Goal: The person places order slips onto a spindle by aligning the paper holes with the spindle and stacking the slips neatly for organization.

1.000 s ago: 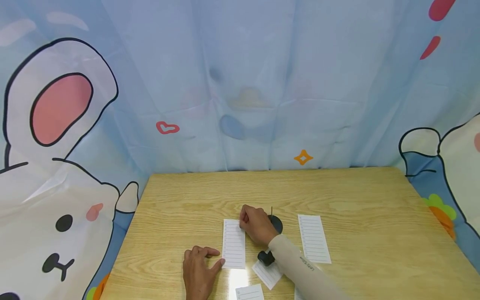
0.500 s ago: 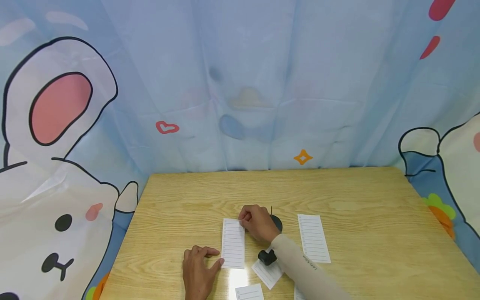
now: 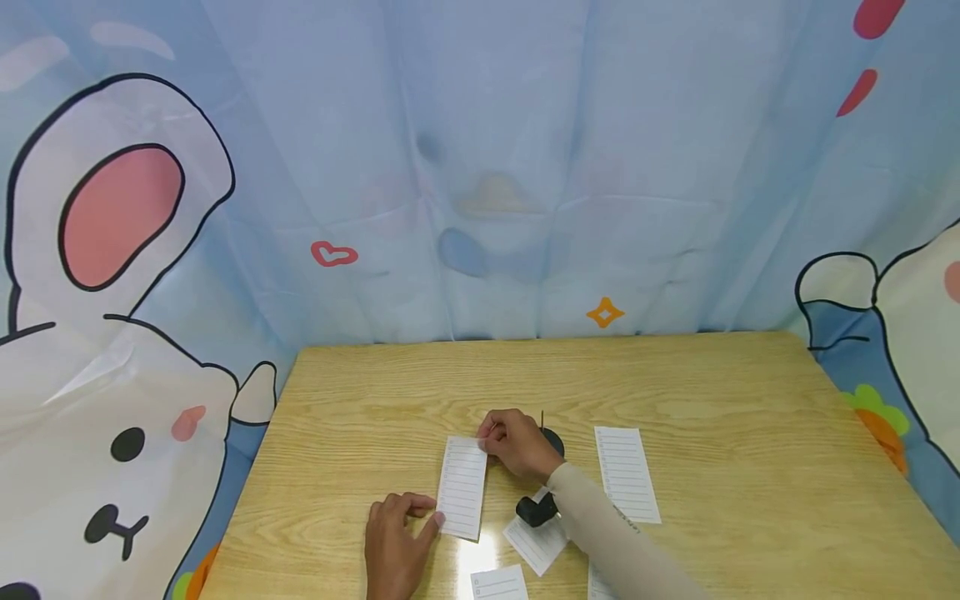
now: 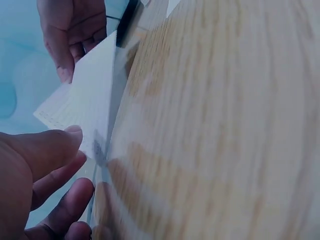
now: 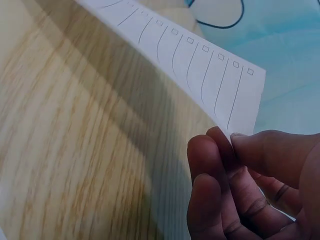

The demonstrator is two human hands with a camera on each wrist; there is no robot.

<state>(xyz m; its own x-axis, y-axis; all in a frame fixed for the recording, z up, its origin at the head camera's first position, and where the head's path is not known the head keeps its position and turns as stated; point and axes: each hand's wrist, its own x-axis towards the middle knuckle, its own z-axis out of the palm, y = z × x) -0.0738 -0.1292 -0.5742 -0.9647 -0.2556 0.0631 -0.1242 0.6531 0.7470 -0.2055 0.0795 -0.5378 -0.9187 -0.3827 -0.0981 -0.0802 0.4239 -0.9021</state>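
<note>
A white lined checklist sheet hangs tilted just off the wooden table. My right hand pinches its upper right corner between thumb and index finger; the right wrist view shows the sheet bending away from that grip. At the sheet's lower left edge is my left hand, its thumb touching the paper and its fingers loosely bent. In the left wrist view, the left thumb lies against the sheet's face. Behind the right hand stands a round black base with a thin upright rod, partly hidden.
Another lined sheet lies to the right. A slanted sheet lies under a black device beside the right wrist. More sheets show at the front edge. A printed blue curtain hangs behind the table.
The sheet has lifted, its lower end swinging left, so it now slants with a shadow under it. My right hand still pinches the corner. The left hand has barely moved.
</note>
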